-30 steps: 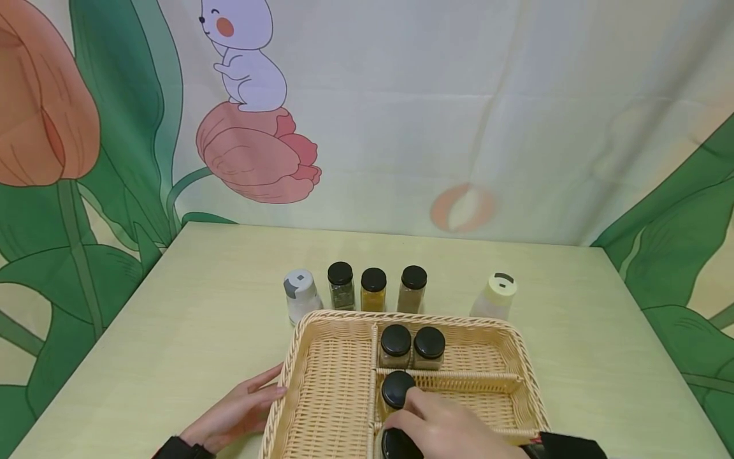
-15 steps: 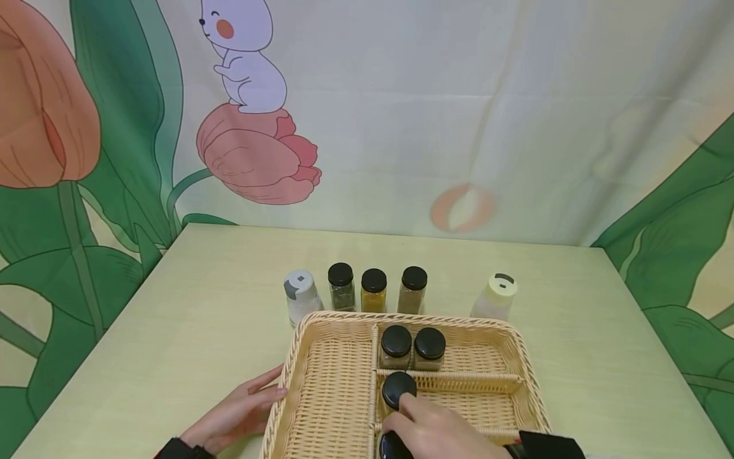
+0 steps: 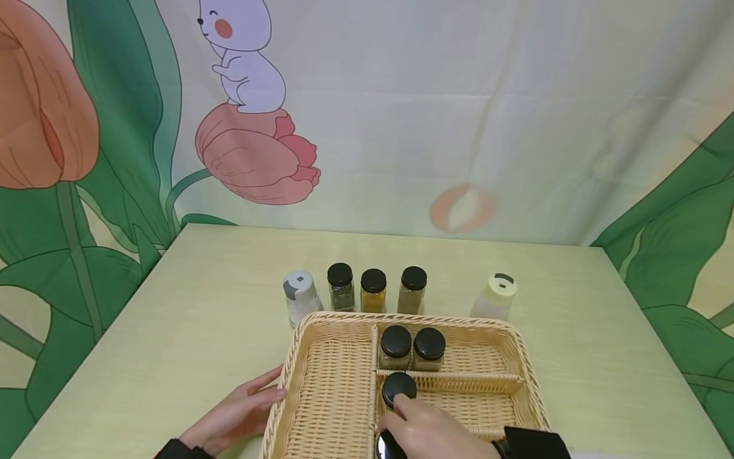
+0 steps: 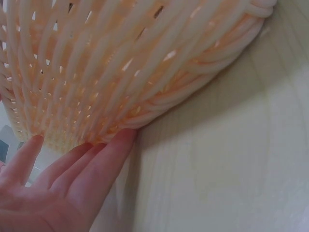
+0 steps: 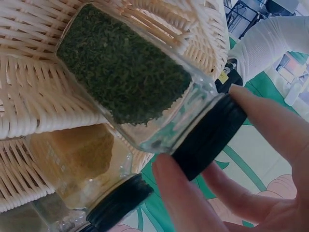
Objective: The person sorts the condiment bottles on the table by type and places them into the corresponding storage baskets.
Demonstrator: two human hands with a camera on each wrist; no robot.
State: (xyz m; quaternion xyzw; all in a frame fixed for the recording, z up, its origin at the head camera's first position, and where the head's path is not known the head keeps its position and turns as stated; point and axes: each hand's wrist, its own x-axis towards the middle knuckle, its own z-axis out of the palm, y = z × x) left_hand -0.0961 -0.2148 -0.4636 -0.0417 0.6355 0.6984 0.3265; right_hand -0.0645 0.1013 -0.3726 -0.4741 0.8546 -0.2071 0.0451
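Note:
My right hand (image 3: 438,437) pinches the black lid of a glass spice jar (image 5: 125,67) filled with dark green flakes. That jar is in the nearest right compartment of the wicker basket (image 3: 335,408), partly cut off by the head view's lower edge. Just beyond it, in the middle compartment, is a jar of yellowish powder (image 5: 82,159), its black lid near my fingers. Two more black-lidded jars, one a brownish spice jar (image 3: 429,347), stand together in the far right compartment. My left hand (image 3: 237,411) touches the basket's left outer side with its fingers extended.
Behind the basket stand a grey-capped shaker (image 3: 302,296), a green herb jar (image 3: 341,287), a yellow spice jar (image 3: 373,290), a brown spice jar (image 3: 412,290) and a yellow-capped shaker (image 3: 496,296). A printed curtain (image 3: 401,115) hangs behind the table (image 3: 596,331).
My right hand has shifted slightly left with the green-flake jar, whose lid is now closer to the central divider. The left hand and the basket look unmoved.

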